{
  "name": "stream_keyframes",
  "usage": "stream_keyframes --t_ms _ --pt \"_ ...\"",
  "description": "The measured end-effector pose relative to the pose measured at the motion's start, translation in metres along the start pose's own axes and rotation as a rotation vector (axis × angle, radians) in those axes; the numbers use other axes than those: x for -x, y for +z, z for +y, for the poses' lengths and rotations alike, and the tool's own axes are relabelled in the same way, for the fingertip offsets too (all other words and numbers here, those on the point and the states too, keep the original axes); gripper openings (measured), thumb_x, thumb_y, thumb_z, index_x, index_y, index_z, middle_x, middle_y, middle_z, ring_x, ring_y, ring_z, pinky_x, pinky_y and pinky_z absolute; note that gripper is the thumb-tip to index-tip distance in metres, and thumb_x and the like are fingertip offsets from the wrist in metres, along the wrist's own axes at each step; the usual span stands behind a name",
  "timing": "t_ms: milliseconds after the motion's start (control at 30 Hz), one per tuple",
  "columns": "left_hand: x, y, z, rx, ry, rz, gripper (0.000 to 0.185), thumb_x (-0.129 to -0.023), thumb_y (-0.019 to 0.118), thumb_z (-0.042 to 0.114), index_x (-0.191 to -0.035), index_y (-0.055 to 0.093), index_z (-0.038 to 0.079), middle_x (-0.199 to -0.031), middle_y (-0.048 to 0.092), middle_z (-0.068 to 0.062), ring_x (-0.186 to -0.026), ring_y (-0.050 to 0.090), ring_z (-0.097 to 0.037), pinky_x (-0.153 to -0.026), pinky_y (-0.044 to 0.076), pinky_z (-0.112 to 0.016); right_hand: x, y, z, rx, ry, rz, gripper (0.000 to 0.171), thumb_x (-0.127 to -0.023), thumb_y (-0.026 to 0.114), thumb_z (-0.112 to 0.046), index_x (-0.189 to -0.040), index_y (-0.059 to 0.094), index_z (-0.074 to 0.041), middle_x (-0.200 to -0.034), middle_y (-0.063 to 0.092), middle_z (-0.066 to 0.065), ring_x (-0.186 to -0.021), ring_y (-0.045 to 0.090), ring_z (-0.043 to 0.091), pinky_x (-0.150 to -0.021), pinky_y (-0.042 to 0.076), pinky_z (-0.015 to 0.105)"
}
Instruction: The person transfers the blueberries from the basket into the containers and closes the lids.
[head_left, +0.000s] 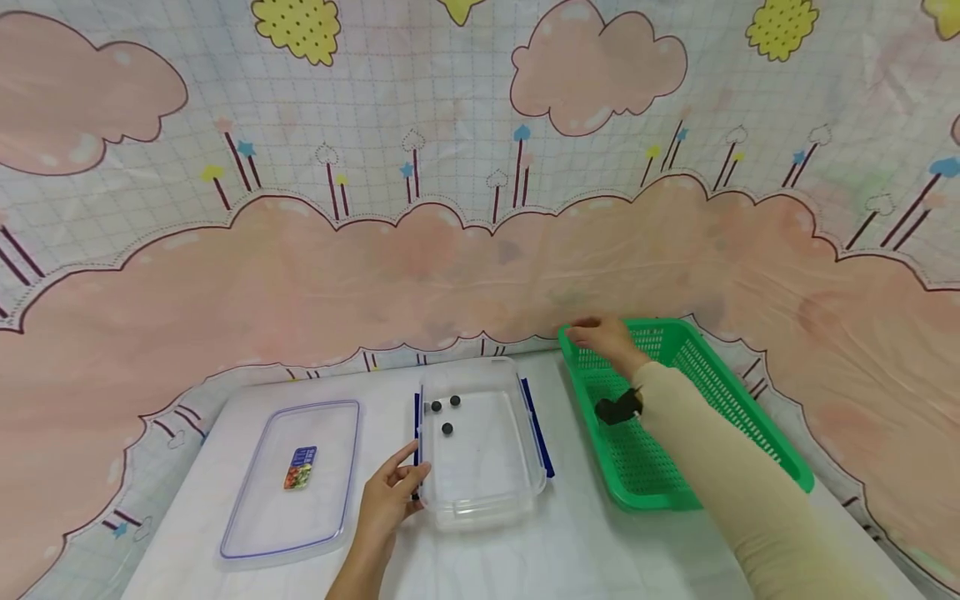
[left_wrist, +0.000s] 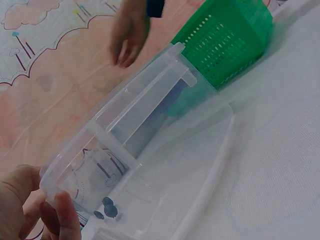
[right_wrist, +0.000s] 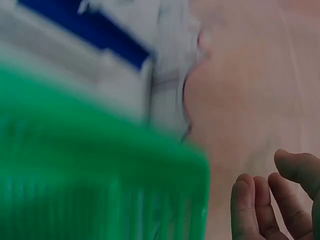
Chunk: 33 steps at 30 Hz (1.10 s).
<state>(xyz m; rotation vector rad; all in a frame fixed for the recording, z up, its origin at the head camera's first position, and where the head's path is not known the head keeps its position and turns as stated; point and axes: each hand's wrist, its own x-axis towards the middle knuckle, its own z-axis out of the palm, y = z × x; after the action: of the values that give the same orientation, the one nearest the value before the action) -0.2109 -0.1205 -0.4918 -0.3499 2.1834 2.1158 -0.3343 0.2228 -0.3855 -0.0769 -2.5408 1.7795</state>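
Left hand [head_left: 390, 496]: holds rim of clear plastic rectangular container [head_left: 483, 492]
Inside: three dark small balls [head_left: 446, 413]
Right hand [head_left: 603, 337]: open, empty, over green plastic basket [head_left: 750, 417]

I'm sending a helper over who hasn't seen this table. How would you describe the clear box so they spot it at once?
On the white table, look between the flat clear lid on the left and the green basket on the right. The clear box stands there, with the left hand holding its side. It alone has blue clips along its edges and three small dark balls inside.
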Motion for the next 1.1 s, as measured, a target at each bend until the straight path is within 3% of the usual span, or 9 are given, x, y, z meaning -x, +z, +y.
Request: stream_keyframes --t_ms 167,333,567,900,1100 --pt "-0.001 -0.001 -0.001 0.008 0.002 0.002 0.052 -0.091 0.071 0.016 -0.14 0.055 0.009 -0.086 0.056 0.004 -0.07 0.049 -0.007 -0.055 0.052 -0.021 0.018 -0.063 0.038 0.093 0.072 0.045 0.05 -0.101 0.055 -0.017 -0.14 0.043 0.012 -0.142 0.044 0.032 -0.129 0.049 0.042 -0.105 0.047 0.042" --pt "-0.001 -0.001 -0.001 0.009 -0.003 0.009 0.052 -0.091 0.071 0.015 -0.14 0.055 0.009 -0.086 0.056 0.004 -0.07 0.049 -0.008 -0.055 0.052 -0.021 0.033 -0.087 0.08 0.202 0.136 0.081 0.049 -0.102 0.055 -0.023 -0.136 0.048 0.011 -0.135 0.051 0.033 -0.122 0.054 0.044 -0.102 0.047 0.051" --pt "0.0 -0.001 -0.001 0.013 -0.013 0.01 0.052 -0.091 0.071 0.016 -0.14 0.055 0.01 -0.087 0.057 0.003 -0.072 0.05 -0.009 -0.056 0.052 -0.022 0.044 -0.089 0.11 0.248 0.152 0.063 0.048 -0.1 0.057 -0.021 -0.133 0.051 0.013 -0.133 0.052 0.034 -0.119 0.056 0.046 -0.1 0.046 0.056" --pt "0.001 0.0 0.001 0.012 -0.008 0.009 0.051 -0.091 0.07 0.015 -0.14 0.055 0.01 -0.087 0.057 0.002 -0.071 0.049 -0.009 -0.055 0.052 -0.022 0.044 -0.083 0.122 0.381 0.174 0.023 0.043 -0.097 0.061 -0.022 -0.126 0.06 0.009 -0.127 0.056 0.033 -0.109 0.059 0.045 -0.095 0.048 0.057" --pt "0.001 -0.001 0.002 0.002 -0.008 0.013 0.05 -0.092 0.07 0.014 -0.14 0.055 0.009 -0.087 0.057 0.002 -0.072 0.049 -0.01 -0.055 0.052 -0.022 0.042 -0.082 0.126 0.414 0.17 -0.001 0.042 -0.096 0.061 -0.022 -0.125 0.062 0.008 -0.132 0.053 0.033 -0.117 0.052 0.049 -0.098 0.045 0.058"
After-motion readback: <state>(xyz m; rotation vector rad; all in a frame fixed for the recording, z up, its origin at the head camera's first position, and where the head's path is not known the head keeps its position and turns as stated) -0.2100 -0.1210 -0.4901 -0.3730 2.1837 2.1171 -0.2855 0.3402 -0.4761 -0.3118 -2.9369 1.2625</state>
